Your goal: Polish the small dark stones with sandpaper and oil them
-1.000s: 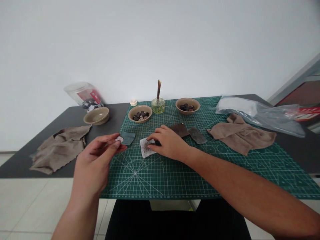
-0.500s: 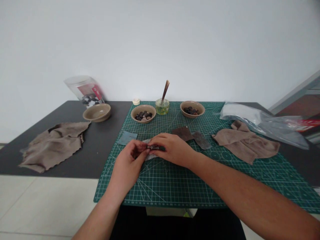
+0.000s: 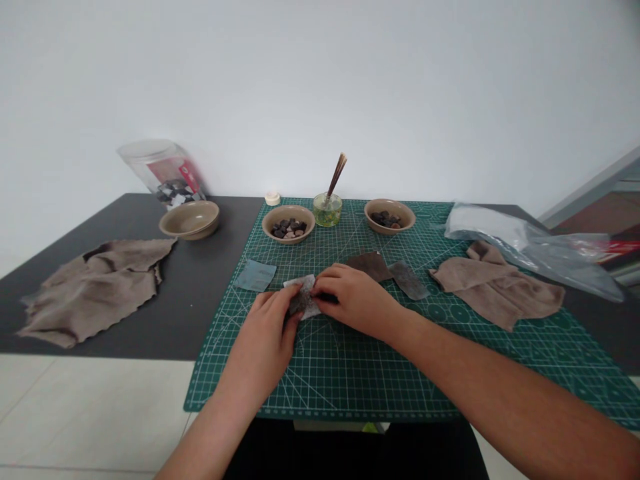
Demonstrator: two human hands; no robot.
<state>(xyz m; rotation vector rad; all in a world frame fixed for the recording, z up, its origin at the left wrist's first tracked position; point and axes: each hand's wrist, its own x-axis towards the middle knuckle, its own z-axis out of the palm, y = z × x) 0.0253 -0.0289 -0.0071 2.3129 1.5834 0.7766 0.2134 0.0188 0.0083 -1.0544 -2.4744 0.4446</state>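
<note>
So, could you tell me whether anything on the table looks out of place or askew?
The clear jar at the back left leans tilted behind the empty bowl instead of standing upright. Otherwise nothing stands out: both hands meet on a small grey sheet on the cutting mat.

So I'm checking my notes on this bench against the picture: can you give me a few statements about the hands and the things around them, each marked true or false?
1. Both hands meet at the small grey sheet on the green cutting mat. True.
2. The left hand rests on the dark tabletop. False: it is over the mat.
3. The brush stands in the small glass jar. True.
4. The bowl left of the mat is full of stones. False: no stones show in it.
5. The right hand holds a bowl. False: it pinches the sheet.
</note>
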